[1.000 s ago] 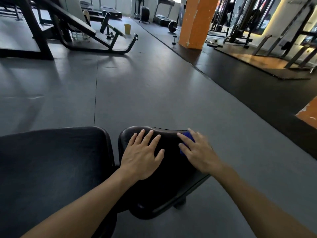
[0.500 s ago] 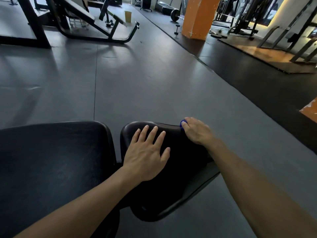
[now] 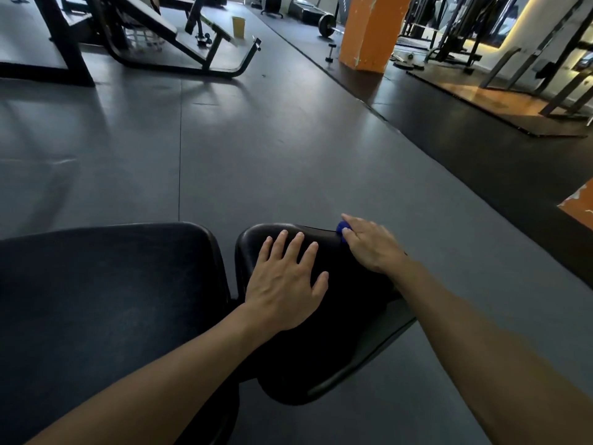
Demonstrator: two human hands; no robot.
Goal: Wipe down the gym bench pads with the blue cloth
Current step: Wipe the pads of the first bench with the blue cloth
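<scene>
Two black bench pads fill the lower part of the head view: a wide pad [image 3: 106,300] on the left and a smaller rounded seat pad [image 3: 324,354] in the middle. My left hand [image 3: 285,284] rests flat on the seat pad with its fingers spread. My right hand [image 3: 372,245] lies on the seat pad's far right corner and covers the blue cloth [image 3: 341,227], of which only a small bunched bit shows by the fingertips. The fingers press the cloth down at the pad's edge.
Grey rubber floor [image 3: 256,149] stretches ahead. An incline bench frame [image 3: 179,43] stands at the back left, a yellow cup [image 3: 238,26] behind it. An orange pillar [image 3: 372,30] rises at the back right, with a small dumbbell [image 3: 330,53] and a barbell nearby. Racks line the right side.
My right hand slid the cloth from the seat pad's right side forward to its far right corner. The left hand stayed flat on the pad. The view tilted down slightly.
</scene>
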